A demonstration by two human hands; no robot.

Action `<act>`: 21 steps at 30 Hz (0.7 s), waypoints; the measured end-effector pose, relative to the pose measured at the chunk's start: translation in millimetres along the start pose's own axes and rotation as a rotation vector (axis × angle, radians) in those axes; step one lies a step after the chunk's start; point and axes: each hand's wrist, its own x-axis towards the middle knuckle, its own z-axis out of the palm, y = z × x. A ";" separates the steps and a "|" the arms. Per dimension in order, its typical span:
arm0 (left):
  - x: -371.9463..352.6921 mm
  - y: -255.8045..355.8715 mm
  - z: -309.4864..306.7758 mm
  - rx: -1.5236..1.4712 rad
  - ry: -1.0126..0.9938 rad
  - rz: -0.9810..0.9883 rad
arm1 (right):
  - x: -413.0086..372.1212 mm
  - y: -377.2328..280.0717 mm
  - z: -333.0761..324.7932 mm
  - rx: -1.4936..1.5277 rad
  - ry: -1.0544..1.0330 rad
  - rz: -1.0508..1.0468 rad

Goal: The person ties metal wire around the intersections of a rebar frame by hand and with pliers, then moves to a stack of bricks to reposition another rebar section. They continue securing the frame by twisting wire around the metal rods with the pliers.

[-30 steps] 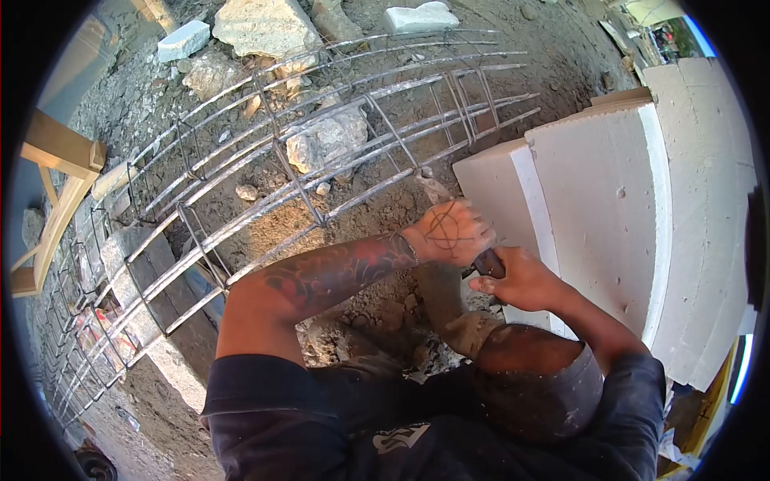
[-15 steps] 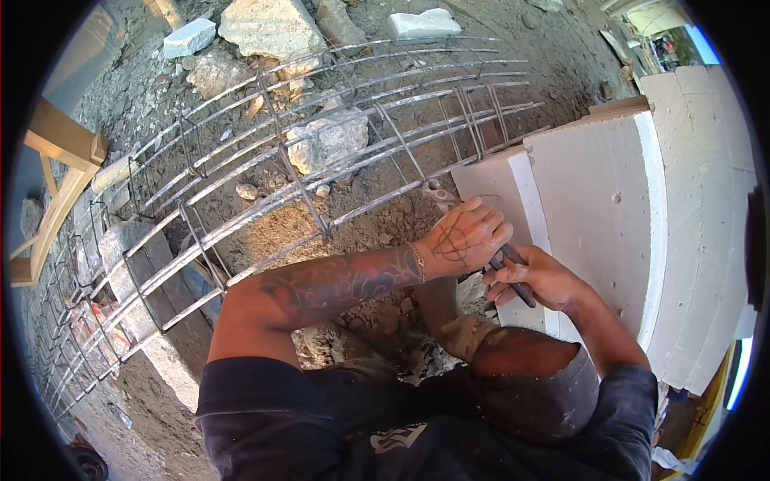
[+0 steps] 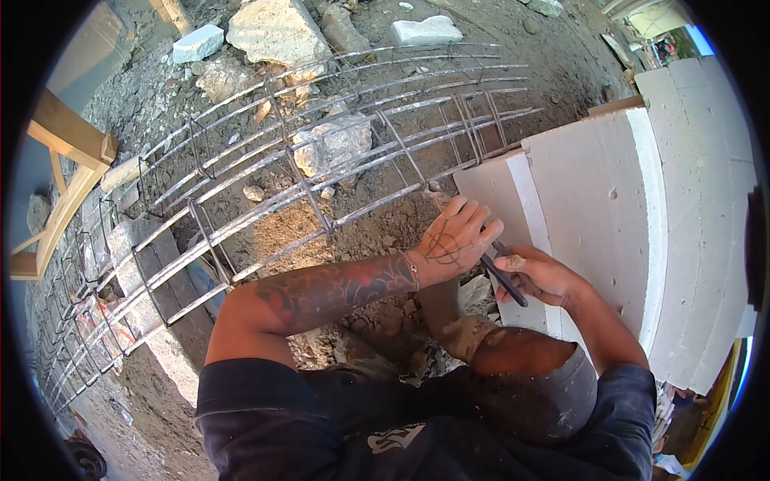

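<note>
A person crouches on bare, stony ground (image 3: 377, 228) beside a long cage of grey steel reinforcing bars (image 3: 321, 152) that lies on its side and runs from the lower left up to the right. The tattooed left hand (image 3: 451, 240) is at the cage's near right end, where the bars meet a thick white foam board (image 3: 491, 186). Its fingers (image 3: 473, 216) are stretched out almost straight and slightly spread, lying against the board's face, and they wrap around nothing that shows. The right hand (image 3: 539, 276) is just beside it, lower and to the right, with its fingers (image 3: 513, 263) curled closed around a dark, slim hand tool (image 3: 507, 282). The tool slants up and to the left in front of the foam board, and its upper end is hidden under the left hand, so its head cannot be made out. A thin bracelet (image 3: 413, 269) circles the left wrist. A larger white foam slab (image 3: 597, 208) stands behind the first board, further right. Inside the cage, well apart from the hands, sits a pale rough rock (image 3: 333, 144). A bigger pale boulder (image 3: 277, 32) and a white rectangular block (image 3: 425, 30) lie beyond the cage. A pale wooden frame (image 3: 68, 160) stands at the left edge.
</note>
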 end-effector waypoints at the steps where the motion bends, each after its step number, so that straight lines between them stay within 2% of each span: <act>1: -2.8 2.7 -3.0 -0.001 0.004 -0.018 | 1.8 4.9 0.8 0.002 0.003 -0.006; 3: -3.4 2.8 -6.4 0.006 0.004 -0.039 | 7.6 10.3 6.5 0.051 -0.240 0.047; 4: -3.5 3.9 -7.8 0.087 0.054 -0.050 | 8.1 8.7 8.2 -0.078 -0.126 0.047; 5: -2.6 4.7 -9.1 0.167 0.104 -0.061 | 8.8 7.5 9.5 -0.078 -0.131 0.048; 7: 4.7 3.0 -8.6 0.107 0.084 -0.032 | 6.7 9.8 14.2 -1.525 0.681 -0.300; 8: 12.1 -2.3 -8.6 0.059 0.079 -0.004 | 4.4 6.2 15.8 -1.544 0.780 -0.316; 9: 19.4 -10.6 -8.9 0.069 0.088 -0.005 | -0.4 0.4 18.3 -1.551 0.785 -0.327; 11: 25.7 -19.2 -6.7 -0.040 -0.145 0.128 | -13.8 -1.9 25.0 -1.441 0.745 -0.522; 12: 24.2 -19.3 -6.2 -0.035 -0.137 0.129 | -14.8 -6.2 21.2 -1.447 0.750 -0.526; 14: 16.8 -12.2 -17.5 0.059 -0.201 0.110 | -14.8 -13.2 12.8 -0.404 0.126 -0.185; 15: 14.6 -10.0 -19.2 0.063 -0.203 0.111 | -13.8 -12.9 14.4 -0.403 0.125 -0.190; 17: 9.5 -7.4 -22.9 0.176 -0.125 0.142 | -11.4 -5.1 21.6 -0.669 0.156 -0.156; 18: 10.1 -7.9 -23.3 0.176 -0.128 0.140 | -7.7 8.5 23.3 -1.235 0.478 -0.389; 19: 13.3 -7.1 -26.1 0.355 -0.029 0.200 | -4.7 15.1 20.1 -1.231 0.475 -0.385; 20: 16.5 -5.9 -29.2 0.536 0.076 0.258 | -3.5 19.6 13.6 -1.308 0.650 -0.420; 21: 21.2 -6.5 -32.2 0.547 0.082 0.251 | -2.0 17.2 7.8 -1.389 0.830 -0.466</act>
